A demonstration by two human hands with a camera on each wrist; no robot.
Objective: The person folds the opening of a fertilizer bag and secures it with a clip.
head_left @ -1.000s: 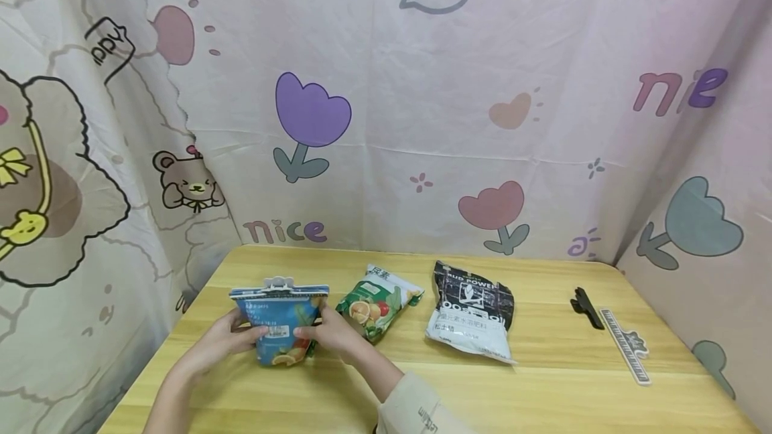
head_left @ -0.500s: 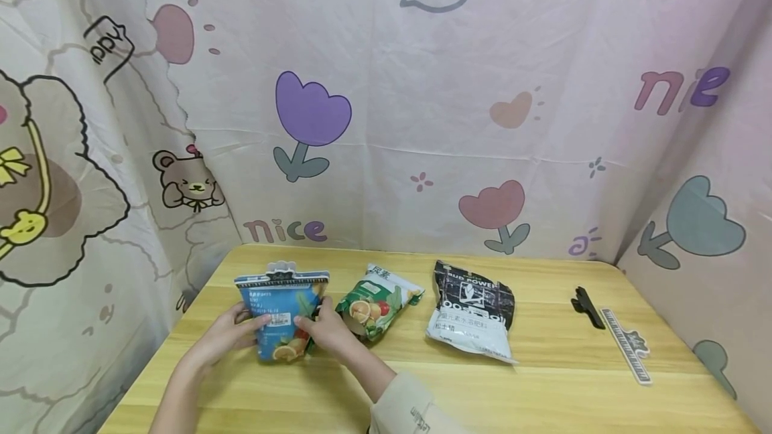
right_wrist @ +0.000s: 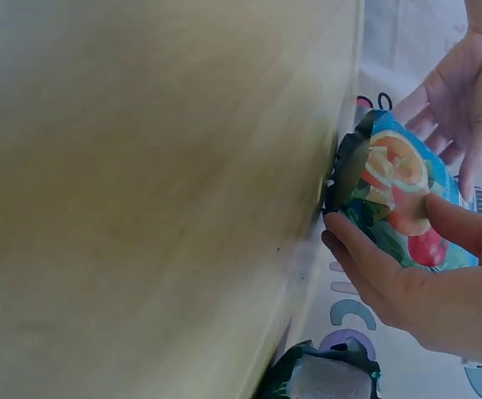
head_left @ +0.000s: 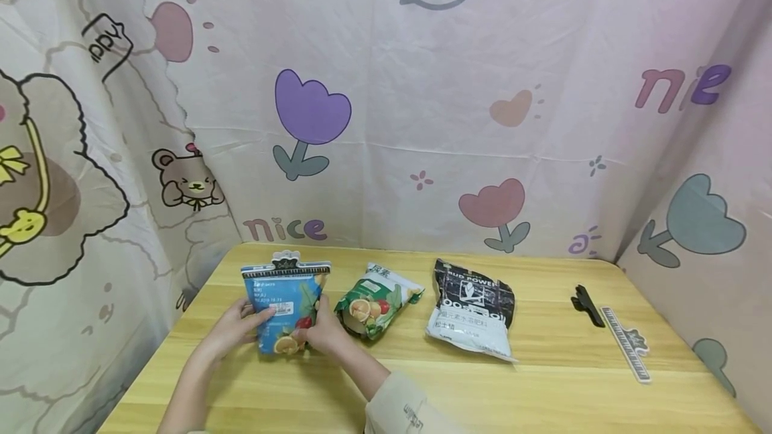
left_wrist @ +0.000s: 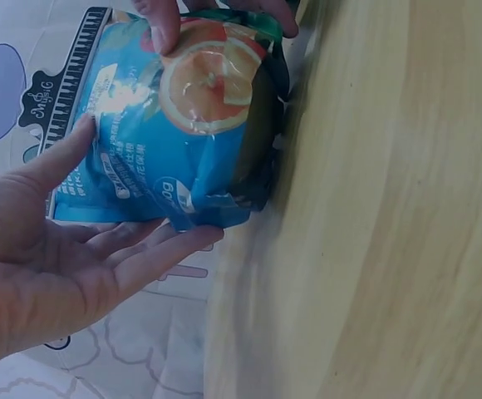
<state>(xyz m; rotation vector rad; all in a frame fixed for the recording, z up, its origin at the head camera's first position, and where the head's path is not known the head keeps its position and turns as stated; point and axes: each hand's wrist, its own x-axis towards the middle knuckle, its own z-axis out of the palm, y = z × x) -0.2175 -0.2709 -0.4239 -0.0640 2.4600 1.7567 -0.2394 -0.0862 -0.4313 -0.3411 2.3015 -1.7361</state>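
Note:
A blue bag (head_left: pixel 281 313) printed with fruit stands nearly upright at the left of the table. Across its top sits a clip (head_left: pixel 286 269) with a piano-key pattern, reading "Music" in the left wrist view. My left hand (head_left: pixel 232 333) holds the bag's left side, thumb (left_wrist: pixel 68 154) on the front and fingers reaching around the edge and behind. On the lower right side, my right hand (head_left: pixel 326 327) grips it with the thumb (right_wrist: pixel 465 224) in front and fingers around the back. The bag's base appears to be on the tabletop.
Right of the bag lies a green-and-white bag (head_left: pixel 376 303) with fruit on it. Farther right is a black-and-white bag (head_left: pixel 470 310). A black clip (head_left: pixel 587 307) and a white piano-key clip (head_left: pixel 627 345) lie near the right edge of the wooden table (head_left: pixel 543 394).
The blue bag has tipped back toward upright, its clipped top rising and shifting slightly right. Both hands have stayed on it, the right one sliding lower on its front.

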